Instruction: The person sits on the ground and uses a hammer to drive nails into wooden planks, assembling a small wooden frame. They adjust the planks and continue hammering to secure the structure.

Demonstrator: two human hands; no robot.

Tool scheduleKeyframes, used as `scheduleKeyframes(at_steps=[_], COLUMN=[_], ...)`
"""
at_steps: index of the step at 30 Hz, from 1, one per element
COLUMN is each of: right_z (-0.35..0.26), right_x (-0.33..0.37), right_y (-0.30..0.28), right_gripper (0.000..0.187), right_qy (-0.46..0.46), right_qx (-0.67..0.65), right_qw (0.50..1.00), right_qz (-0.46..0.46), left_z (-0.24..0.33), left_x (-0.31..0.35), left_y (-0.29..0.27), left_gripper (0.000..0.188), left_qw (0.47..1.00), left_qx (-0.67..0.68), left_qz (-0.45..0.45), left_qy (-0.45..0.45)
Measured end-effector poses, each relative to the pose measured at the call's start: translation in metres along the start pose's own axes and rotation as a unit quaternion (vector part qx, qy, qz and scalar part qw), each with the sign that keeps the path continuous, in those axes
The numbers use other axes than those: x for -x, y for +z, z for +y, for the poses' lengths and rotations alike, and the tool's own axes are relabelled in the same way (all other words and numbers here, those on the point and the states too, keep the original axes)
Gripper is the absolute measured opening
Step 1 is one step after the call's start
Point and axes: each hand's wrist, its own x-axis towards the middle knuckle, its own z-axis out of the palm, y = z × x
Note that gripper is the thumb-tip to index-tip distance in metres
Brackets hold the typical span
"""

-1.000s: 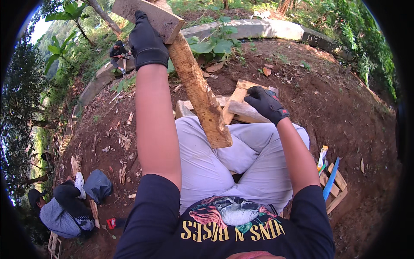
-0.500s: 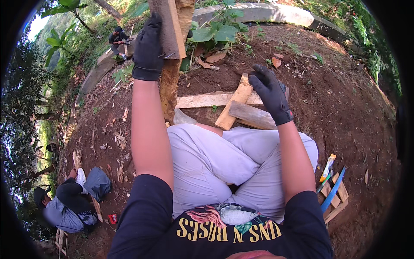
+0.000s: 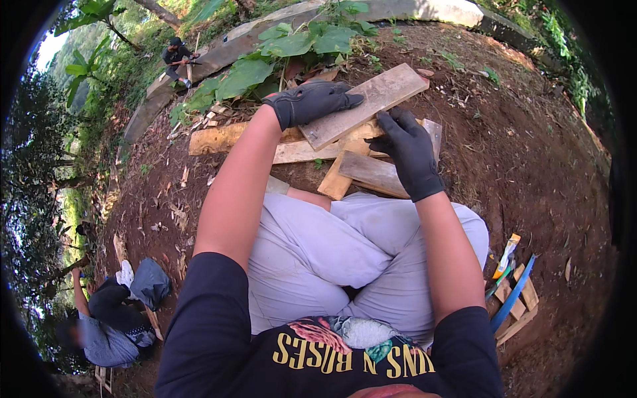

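Note:
A short weathered wooden board is held up at a slant in front of me, above the other lumber. My left hand, in a black glove, is closed on its near left part, the fingers lying over the upper edge. My right hand, also gloved in black, is at the board's lower edge. Its fingertips reach that edge while the thumb stands apart, so the hand is open. Below lie a pale plank, a short yellowish plank and a grey board; a rough-edged timber lies at the left.
Beside my right knee are a blue saw-like blade, a yellow-handled tool and wood offcuts. A person sits at lower left by a dark bag; another person sits on the curved concrete edging.
The board has swung from upright at the left down to a slant before me, with my left hand moving right. The rough timber now lies on the ground. My right hand has come to the board.

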Motion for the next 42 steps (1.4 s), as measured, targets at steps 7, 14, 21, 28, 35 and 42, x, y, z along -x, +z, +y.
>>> scheduleKeyframes(at_steps=[7,14,21,28,35,42], right_z=[0.040,0.031,0.025,0.034,0.036,0.042], right_x=[0.005,0.001,0.005,0.001,-0.001,-0.003], right_y=[0.008,0.014,0.024,0.014,0.009,0.000], right_gripper=[0.063,0.091,0.091,0.090,0.088,0.079], right_qy=[-0.144,0.037,0.051,0.044,0.040,0.008], right_qx=[0.607,0.687,0.713,0.689,0.685,0.678], right_qw=[0.773,0.714,0.675,0.705,0.713,0.723], right_qz=[-0.110,-0.134,-0.183,-0.162,-0.144,-0.135], left_z=[-0.060,-0.109,-0.111,-0.073,-0.055,-0.108], left_x=[0.058,0.084,0.101,0.080,0.068,0.065], left_y=[0.036,0.102,0.107,0.079,0.081,0.118], left_gripper=[0.059,0.051,0.043,0.066,0.064,0.054], left_qw=[0.933,0.952,0.988,0.941,0.969,0.974], left_qx=[0.052,-0.141,-0.107,0.147,0.091,-0.169], left_qz=[-0.153,-0.243,-0.079,-0.072,-0.123,-0.147], left_qy=[-0.323,-0.122,-0.078,-0.295,-0.193,0.038])
